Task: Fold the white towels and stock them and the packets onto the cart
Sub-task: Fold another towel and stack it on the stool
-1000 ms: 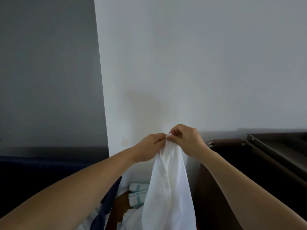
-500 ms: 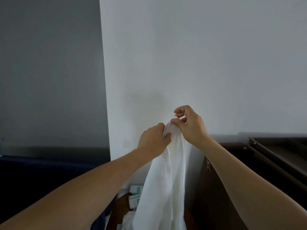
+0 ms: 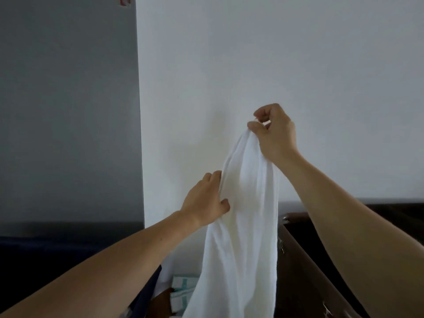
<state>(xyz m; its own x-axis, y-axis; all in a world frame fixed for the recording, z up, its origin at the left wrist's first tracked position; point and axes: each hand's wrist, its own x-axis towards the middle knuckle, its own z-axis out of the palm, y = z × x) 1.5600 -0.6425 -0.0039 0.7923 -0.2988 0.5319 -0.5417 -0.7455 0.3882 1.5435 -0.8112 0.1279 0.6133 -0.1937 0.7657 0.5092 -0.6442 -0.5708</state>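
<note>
A white towel (image 3: 243,221) hangs in a long drape in front of the white wall. My right hand (image 3: 273,131) pinches its top end, raised high. Lower down, my left hand (image 3: 206,198) grips the towel's left edge, with the fingers curled into the cloth. Below, at the bottom centre, white packets with teal print (image 3: 183,292) lie partly hidden behind the towel. The dark brown cart (image 3: 305,260) stands at the lower right, its shelves mostly hidden by my right forearm.
A white wall (image 3: 275,65) fills the view ahead, with a grey wall (image 3: 68,111) to its left. A dark blue surface (image 3: 57,255) runs along the lower left. More white cloth (image 3: 164,283) lies beside the packets.
My right hand has lifted the towel's top end higher. My left hand has let go of the top and slid down the towel's left edge, so the hands are now apart.
</note>
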